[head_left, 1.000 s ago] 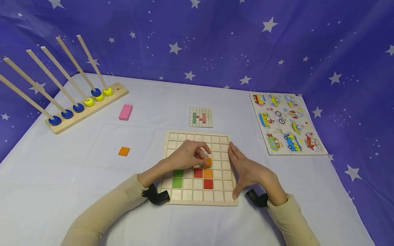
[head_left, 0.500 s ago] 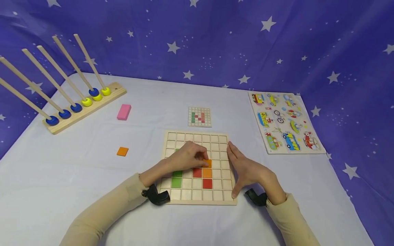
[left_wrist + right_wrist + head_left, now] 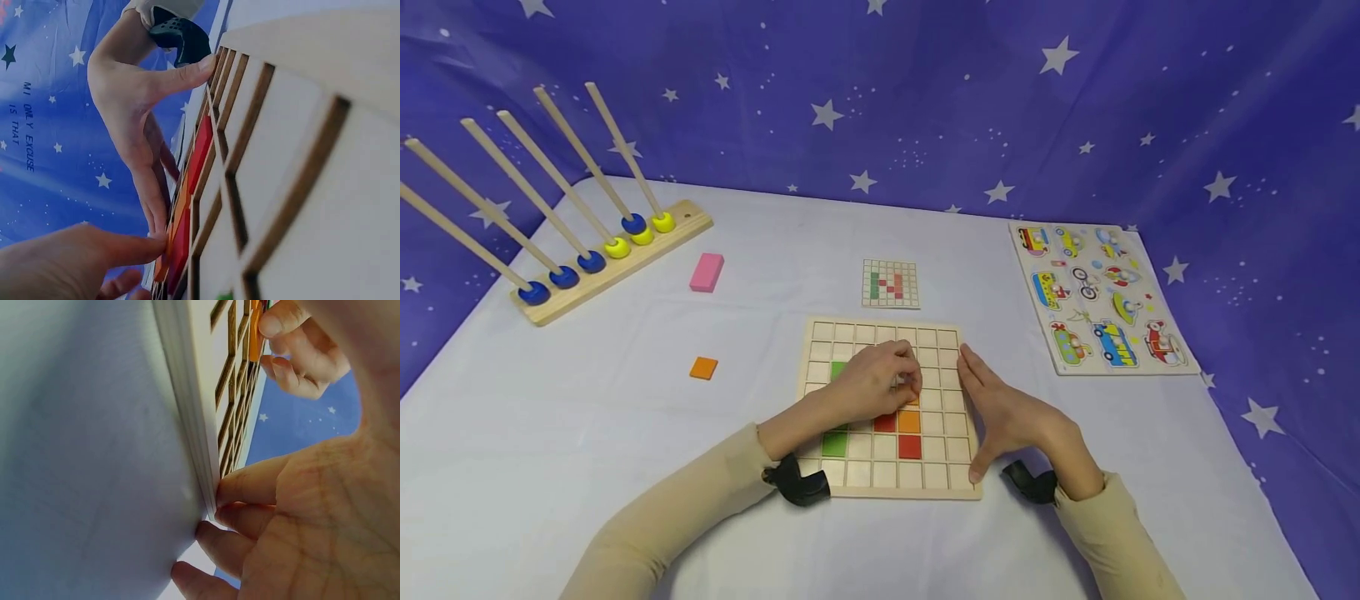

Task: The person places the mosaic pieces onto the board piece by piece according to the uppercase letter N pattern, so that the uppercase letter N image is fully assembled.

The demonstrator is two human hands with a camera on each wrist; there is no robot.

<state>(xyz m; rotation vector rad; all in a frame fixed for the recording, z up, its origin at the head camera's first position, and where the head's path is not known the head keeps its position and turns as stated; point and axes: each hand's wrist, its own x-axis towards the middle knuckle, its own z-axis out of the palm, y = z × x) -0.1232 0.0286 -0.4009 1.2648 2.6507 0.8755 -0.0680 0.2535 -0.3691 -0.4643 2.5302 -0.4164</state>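
Note:
A wooden grid board [image 3: 943,475] lies on the table. My left hand [image 3: 876,383] is over its middle, with curled fingers and the thumb on an orange square tile [image 3: 914,402], largely covered in the head view. In the left wrist view, the thumb [image 3: 134,249] touches this tile, low at the grid. Below it on the board lie another orange tile [image 3: 908,422], a red tile [image 3: 910,447] and a second red tile [image 3: 885,422]. Green tiles [image 3: 835,443] show at the left, partly hidden by the left hand. My right hand [image 3: 1011,417] rests against the board's right edge, fingers and thumb spread.
Behind the board lies a small pattern card [image 3: 891,284]. To the left are a loose orange tile [image 3: 703,367], a pink block [image 3: 707,272] and a bead rack [image 3: 617,265] with tall wooden rods. A picture puzzle board [image 3: 1101,300] lies at the right.
My left hand has lowered the orange tile from a tilt to the grid, and its fingers have drawn in and shifted slightly right. The right hand stays at the board's edge.

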